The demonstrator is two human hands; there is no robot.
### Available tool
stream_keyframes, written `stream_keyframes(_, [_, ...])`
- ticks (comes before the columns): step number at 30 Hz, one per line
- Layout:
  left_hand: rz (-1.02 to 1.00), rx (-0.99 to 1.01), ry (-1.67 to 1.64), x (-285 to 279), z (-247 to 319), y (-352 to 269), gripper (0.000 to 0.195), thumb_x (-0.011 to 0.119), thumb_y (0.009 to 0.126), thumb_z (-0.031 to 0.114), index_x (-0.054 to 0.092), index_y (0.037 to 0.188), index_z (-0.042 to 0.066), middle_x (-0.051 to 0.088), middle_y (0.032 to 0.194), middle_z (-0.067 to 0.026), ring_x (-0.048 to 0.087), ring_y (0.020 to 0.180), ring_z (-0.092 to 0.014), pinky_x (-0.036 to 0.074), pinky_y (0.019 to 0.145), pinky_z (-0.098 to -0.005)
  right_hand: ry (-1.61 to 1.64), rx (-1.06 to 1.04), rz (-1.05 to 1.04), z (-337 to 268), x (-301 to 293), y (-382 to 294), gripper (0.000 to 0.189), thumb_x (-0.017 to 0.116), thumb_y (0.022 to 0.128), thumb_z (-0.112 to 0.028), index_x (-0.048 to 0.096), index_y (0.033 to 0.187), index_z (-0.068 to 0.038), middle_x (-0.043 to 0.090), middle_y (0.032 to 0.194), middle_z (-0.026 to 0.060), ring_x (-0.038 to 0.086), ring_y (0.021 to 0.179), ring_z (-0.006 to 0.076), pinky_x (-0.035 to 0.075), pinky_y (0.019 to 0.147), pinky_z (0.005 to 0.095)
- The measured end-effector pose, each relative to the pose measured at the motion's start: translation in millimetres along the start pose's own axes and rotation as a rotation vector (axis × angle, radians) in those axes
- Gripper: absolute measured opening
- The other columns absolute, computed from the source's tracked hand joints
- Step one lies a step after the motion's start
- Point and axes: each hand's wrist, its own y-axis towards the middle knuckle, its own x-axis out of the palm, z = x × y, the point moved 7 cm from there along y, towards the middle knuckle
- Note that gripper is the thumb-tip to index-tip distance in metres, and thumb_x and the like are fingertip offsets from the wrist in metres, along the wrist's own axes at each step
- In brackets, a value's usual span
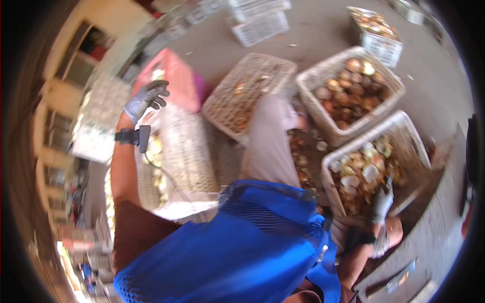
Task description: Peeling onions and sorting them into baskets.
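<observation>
My left hand [149, 96], in a pale glove with grey fingertips, is raised over the pink crate [189, 81] and the white crate [185, 147] at my left, its fingers apart and nothing in it. In those crates lie pale peeled onions [156, 151]. My right hand [383, 202], gloved too, is low over the white crate [326, 170] of onion skins and pieces [369, 172] at my right; a small blade, seemingly a knife [389, 178], sticks out from its fingers. Beyond stands a crate [308, 89] of brown unpeeled onions [350, 91].
An upturned white plastic crate [250, 79] with scraps on it stands ahead of my knee. Onion skins [301, 159] litter the floor. Another filled crate [382, 47] and stacked crates [261, 28] stand farther off. A grey board [428, 227] runs along my right side.
</observation>
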Motion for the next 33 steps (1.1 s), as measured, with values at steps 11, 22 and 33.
stream_keyframes(11, [-0.76, 1.466, 0.864, 524, 182, -67, 0.057, 0.072, 0.07, 0.035, 0.056, 0.118, 0.008, 0.058, 0.103, -0.0169, 0.06, 0.093, -0.031, 0.047, 0.079, -0.0459, 0.273, -0.042, 0.453, -18, -49, -22, 0.028, 0.06, 0.091, -0.006, 0.062, 0.118, -0.004, 0.063, 0.088, 0.0004, 0.048, 0.068, 0.0046, 0.044, 0.061, 0.0212])
stream_keyframes(22, [-1.089, 1.594, 1.085, 666, 104, -92, 0.057, 0.067, 0.075, 0.032, 0.054, 0.127, 0.011, 0.058, 0.118, -0.0123, 0.053, 0.111, -0.03, 0.038, 0.097, -0.0453, 0.36, 0.086, 0.401, -10, -54, -21, 0.03, 0.055, 0.095, -0.013, 0.06, 0.125, -0.01, 0.05, 0.067, -0.0072, 0.04, 0.05, 0.0012, 0.035, 0.044, 0.0196])
stream_keyframes(33, [-0.909, 1.797, 1.004, 684, 167, -29, 0.062, 0.063, 0.074, 0.02, 0.047, 0.134, 0.015, 0.059, 0.111, -0.0118, 0.057, 0.1, -0.028, 0.039, 0.091, -0.0433, 0.425, 0.236, 0.314, -32, -60, -22, 0.03, 0.057, 0.093, -0.01, 0.06, 0.124, -0.007, 0.061, 0.074, -0.0001, 0.048, 0.061, 0.004, 0.044, 0.057, 0.0226])
